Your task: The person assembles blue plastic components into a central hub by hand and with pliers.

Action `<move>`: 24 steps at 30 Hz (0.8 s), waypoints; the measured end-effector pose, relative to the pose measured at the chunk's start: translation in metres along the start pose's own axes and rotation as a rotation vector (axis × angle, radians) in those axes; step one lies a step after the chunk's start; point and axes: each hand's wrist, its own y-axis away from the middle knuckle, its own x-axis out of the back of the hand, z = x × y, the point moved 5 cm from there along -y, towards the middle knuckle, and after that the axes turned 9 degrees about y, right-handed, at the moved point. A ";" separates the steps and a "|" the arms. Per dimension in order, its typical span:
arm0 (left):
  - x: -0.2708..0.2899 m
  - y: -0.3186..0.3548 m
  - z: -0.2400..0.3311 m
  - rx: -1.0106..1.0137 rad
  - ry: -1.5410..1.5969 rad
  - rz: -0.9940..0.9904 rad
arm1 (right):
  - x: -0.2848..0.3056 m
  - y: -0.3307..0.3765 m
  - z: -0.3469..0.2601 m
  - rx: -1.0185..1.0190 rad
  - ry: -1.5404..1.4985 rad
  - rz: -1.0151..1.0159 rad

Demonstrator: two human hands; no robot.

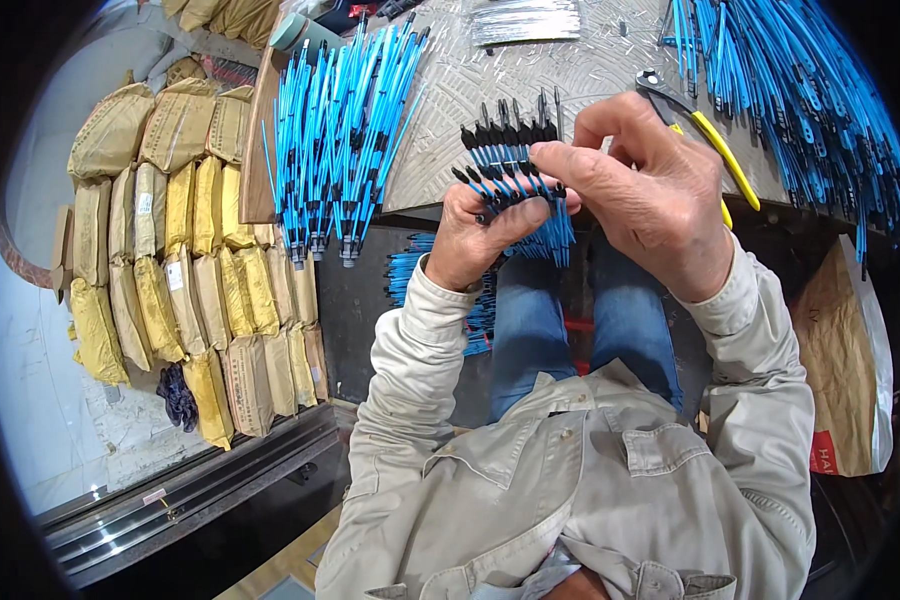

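Patterned grey desk (440, 120), littered with small pale scraps; stacked yellow and tan packages (207, 205) to the left, on the floor side. On the desk, a fan of blue rods (345, 125) is laid at the left, its lower ends projecting past the edge; a larger blue heap (805, 110) is piled at the right. Yellow-handled pliers (715, 145) and a sheaf of silvery strips (525, 22) also noted.

Small bundle of black-tipped blue pieces (510, 150) is held in the air just off the near desk edge, above the lap, black tips uppermost. Left hand (478, 225): grip closed around the lower part, thumb laid across the front. Right hand (645, 185): thumb and forefinger brought to the black parts, fingers curled; whether anything is pinched cannot be told.

Handling, as judged: pieces light, slim, fairly stiff yet springy, probably smooth enough to slide against one another; thin tips could be bent. Bundle best taken low, around the blue shafts, with single pieces picked by the thicker black part.
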 end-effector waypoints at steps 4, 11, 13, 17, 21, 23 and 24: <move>0.002 0.002 0.000 0.008 0.035 -0.010 | 0.000 -0.002 -0.003 0.049 0.036 -0.012; 0.003 0.002 0.001 0.032 -0.016 -0.038 | -0.005 -0.002 0.002 -0.015 -0.106 0.053; 0.002 0.002 0.001 0.012 -0.007 -0.047 | -0.002 -0.004 0.003 0.012 -0.109 0.012; -0.003 0.001 0.004 -0.140 0.077 -0.005 | -0.002 -0.004 0.003 0.049 -0.124 -0.070; -0.001 0.003 0.000 -0.094 0.154 0.044 | -0.002 -0.003 0.004 0.022 -0.133 -0.077; -0.001 0.004 0.000 -0.096 0.147 0.042 | -0.001 -0.004 0.004 0.057 -0.105 -0.087; 0.000 0.004 0.000 -0.103 0.139 0.040 | -0.002 -0.004 0.004 0.056 -0.106 -0.086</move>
